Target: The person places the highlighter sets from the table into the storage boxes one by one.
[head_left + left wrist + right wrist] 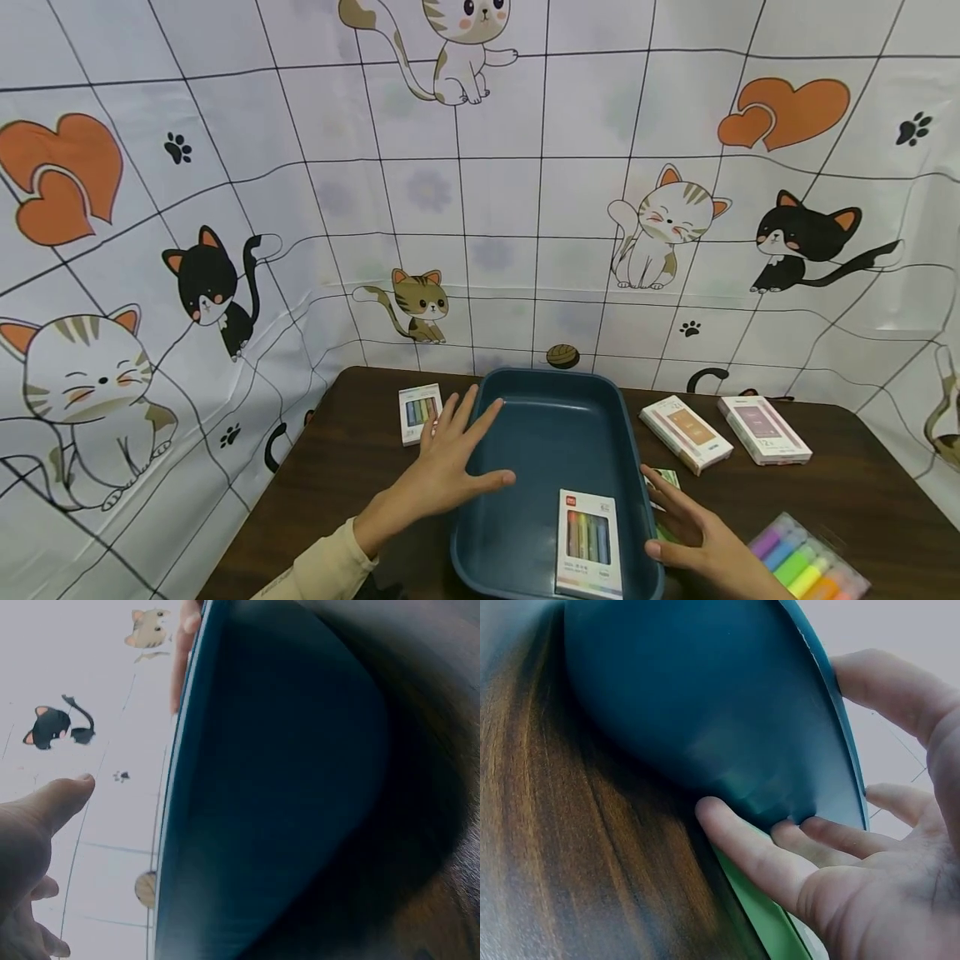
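Note:
A deep blue rectangular tray stands on the table. Inside it, near the front right, lies a white box with pictured coloured sticks. My left hand is spread over the tray's left rim, holding nothing; its thumb and fingers look clear of the tray wall in the left wrist view. On the other side, my right hand rests its extended fingertips against the tray's outer right wall. A green box lies beside that wall, partly hidden under the right hand.
A smaller white box lies left of the tray. Two white boxes, one with an orange panel and one with a mauve panel, lie back right. A clear case of coloured markers is at front right. A cat-print curtain hangs behind the table.

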Available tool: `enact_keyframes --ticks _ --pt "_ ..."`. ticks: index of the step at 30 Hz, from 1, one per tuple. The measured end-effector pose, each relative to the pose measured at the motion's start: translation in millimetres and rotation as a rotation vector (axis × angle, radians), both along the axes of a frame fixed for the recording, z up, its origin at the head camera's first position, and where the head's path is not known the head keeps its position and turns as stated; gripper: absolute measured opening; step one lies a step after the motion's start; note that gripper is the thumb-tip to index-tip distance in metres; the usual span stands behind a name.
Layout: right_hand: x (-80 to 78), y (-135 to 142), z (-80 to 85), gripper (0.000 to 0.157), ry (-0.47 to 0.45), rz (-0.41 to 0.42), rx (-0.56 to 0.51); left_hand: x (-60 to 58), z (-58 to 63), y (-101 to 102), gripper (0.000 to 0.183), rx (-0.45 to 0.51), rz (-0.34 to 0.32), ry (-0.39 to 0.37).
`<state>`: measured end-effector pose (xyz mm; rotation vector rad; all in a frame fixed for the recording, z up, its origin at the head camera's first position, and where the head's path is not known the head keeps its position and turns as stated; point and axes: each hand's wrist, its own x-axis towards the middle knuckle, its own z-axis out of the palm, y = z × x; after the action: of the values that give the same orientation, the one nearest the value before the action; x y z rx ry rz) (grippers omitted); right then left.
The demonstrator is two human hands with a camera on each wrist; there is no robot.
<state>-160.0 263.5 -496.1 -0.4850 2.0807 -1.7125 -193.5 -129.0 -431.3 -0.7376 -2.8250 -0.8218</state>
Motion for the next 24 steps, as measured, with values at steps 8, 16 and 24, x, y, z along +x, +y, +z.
enact_keyframes --ticks 8,16,24 --pt "-0.1 1.2 -1.5 0.080 0.023 0.006 -0.016 8.1 -7.0 -20.2 0.097 0.093 0.050 -0.135" --pt "-1.7 2.3 -3.0 0.082 0.026 0.005 -0.048 19.0 -11.8 -37.1 0.097 0.130 0.079 -0.194" --pt "-1.5 -0.3 -2.4 0.080 0.021 0.022 -0.062 32.6 -21.6 -52.2 0.094 0.176 0.130 -0.290"
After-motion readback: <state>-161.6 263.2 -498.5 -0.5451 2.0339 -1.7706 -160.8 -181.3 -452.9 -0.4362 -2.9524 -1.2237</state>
